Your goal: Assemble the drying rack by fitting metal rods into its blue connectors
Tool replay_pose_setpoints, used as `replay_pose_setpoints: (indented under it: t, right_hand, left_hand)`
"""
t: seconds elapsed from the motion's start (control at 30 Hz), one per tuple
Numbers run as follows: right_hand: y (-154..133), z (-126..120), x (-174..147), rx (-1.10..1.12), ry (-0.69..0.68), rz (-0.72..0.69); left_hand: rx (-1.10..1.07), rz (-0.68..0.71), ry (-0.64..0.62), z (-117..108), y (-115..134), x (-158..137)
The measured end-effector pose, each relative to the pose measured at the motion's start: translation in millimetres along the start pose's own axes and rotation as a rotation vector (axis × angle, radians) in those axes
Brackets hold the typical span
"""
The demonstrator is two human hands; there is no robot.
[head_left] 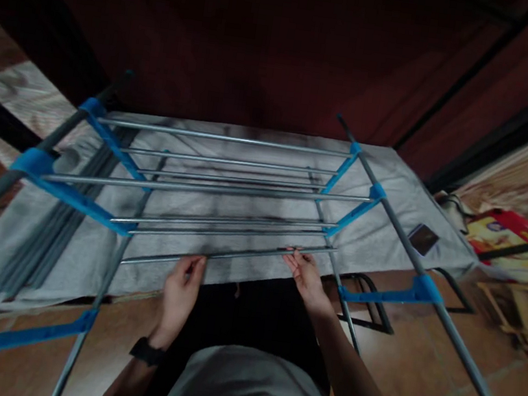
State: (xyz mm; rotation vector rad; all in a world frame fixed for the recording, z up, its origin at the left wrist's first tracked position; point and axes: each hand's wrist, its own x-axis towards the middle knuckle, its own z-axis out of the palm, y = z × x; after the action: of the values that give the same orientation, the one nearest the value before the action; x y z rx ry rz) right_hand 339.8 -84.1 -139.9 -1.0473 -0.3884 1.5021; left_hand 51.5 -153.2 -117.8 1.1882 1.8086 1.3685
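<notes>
A thin metal rod (246, 255) lies level in front of me, across the near side of a half-built rack. My left hand (181, 291), with a dark watch on the wrist, pinches it left of the middle. Thumb and fingers of my right hand (305, 279) close on the same rod near its right end. Beyond, several grey crossbars (226, 189) span between blue plastic brackets on the left (77, 198) and right (355, 214). Grey uprights, such as the right pole (401, 234), run through these brackets.
Spare grey tubes (60, 228) lie bundled on the light grey cloth (243, 205) at left. A phone (422, 239) rests on the cloth at right. Beside it are a red and yellow box (523, 244) and a wooden crate-like thing (522, 319). Lower blue brackets (387, 297) jut out nearby.
</notes>
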Motion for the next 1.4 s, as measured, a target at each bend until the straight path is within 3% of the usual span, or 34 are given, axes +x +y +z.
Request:
replay_pose_setpoints:
  t: [0.1, 0.2, 0.3, 0.7, 1.2, 1.4]
  right_hand:
    - [0, 2, 0, 0.036, -0.001, -0.007]
    - [0, 4, 0, 0.076, 0.01, 0.0]
    - [0, 4, 0, 0.094, 0.004, 0.01]
    - [-3, 2, 2, 0.13, -0.077, 0.052]
    - [-1, 4, 6, 0.101, -0.024, 0.078]
    - [0, 5, 4, 0.11, -0.025, 0.054]
  left_hand:
    - [0.315, 0.367, -0.1, 1, -6, 7]
    - [0.48, 0.499, -0.244, 4, -14, 16]
    - [0.535, 0.54, -0.304, 6, -22, 24]
    - [0.51, 0.614, -0.337, 5, -32, 42]
    - [0.637, 0.841, -0.347, 0, -35, 49]
    - [0.675, 0.857, -0.354, 0, -34, 46]
